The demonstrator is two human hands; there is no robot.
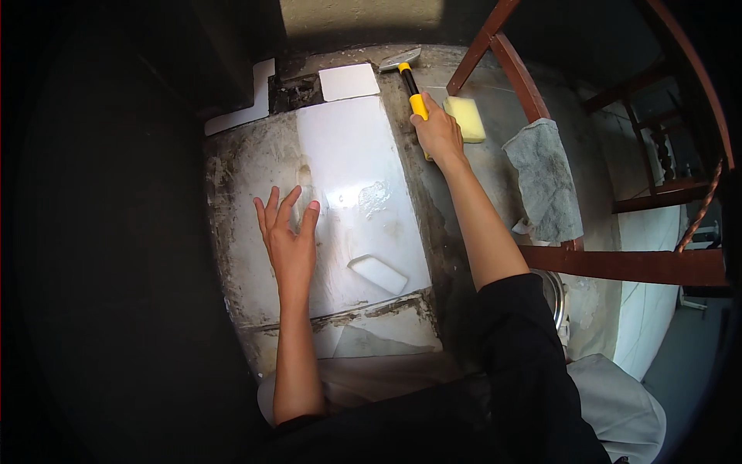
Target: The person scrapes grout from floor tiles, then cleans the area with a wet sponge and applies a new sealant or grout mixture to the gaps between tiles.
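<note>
My right hand (440, 133) is closed around the yellow and black handle of a scraper (410, 80). The scraper's wide metal head points away from me, at the far edge of the floor. Over the large pale tile (340, 131), my left hand (291, 243) has its fingers spread and holds nothing; whether it touches the surface I cannot tell. The tile's right part is white and shiny with wet patches, while its left part is stained grey-brown. A white block-shaped sponge (379, 274) lies on the near part of the tile. Just right of my right hand sits a yellow sponge (468, 124).
A reddish-brown frame (519, 77) stands on the right, with a grey cloth (545, 182) draped on it. Two loose white pieces, one rectangular (349, 82) and one L-shaped (239, 116), lie at the far edge. A round metal rim (555, 298) shows beside my right sleeve.
</note>
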